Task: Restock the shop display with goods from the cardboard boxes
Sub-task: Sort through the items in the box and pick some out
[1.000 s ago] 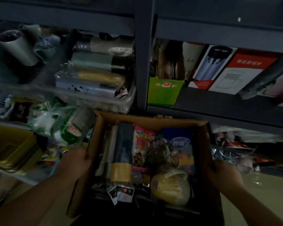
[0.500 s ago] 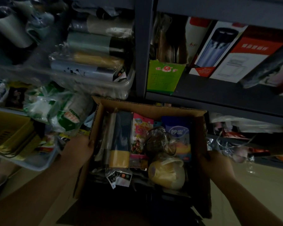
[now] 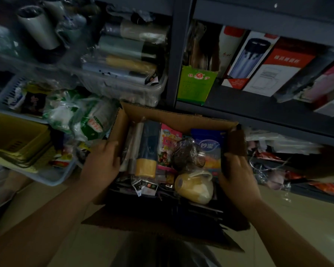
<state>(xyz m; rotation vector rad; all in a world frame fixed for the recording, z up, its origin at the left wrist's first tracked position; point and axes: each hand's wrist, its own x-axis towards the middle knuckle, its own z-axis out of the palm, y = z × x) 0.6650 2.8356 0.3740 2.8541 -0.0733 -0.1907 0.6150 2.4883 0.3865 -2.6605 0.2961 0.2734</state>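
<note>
— Where's the box right now?

— The cardboard box (image 3: 174,117) is between my two hands, open at the top, its far wall close to the dark shelf (image 3: 258,112). My left hand (image 3: 101,164) is wrapped over the left wall, fingers (image 3: 112,146) curled onto the rim and clamped on the cardboard. My right hand (image 3: 236,173) grips the right wall the same way, thumb inside, the rest outside.

— What's in it?

— Packed full. A dark roll with a yellow end (image 3: 147,151) lies along the left side, a pink printed packet (image 3: 168,145) beside it, a blue packet (image 3: 208,149) on the right, a crinkled clear bag (image 3: 187,154) in the middle, and a yellow jug (image 3: 196,187) near the front, close to my right thumb.

— And around it?

— To the left, a green and white bag (image 3: 79,116) touches the box's corner, with a yellow basket (image 3: 14,139) further left. Above sits a clear tub (image 3: 123,87) of rolls. On the shelf to the right stand a green carton (image 3: 196,82) and some red and white boxes (image 3: 278,68). It is dim, so smaller labels are unreadable.
</note>
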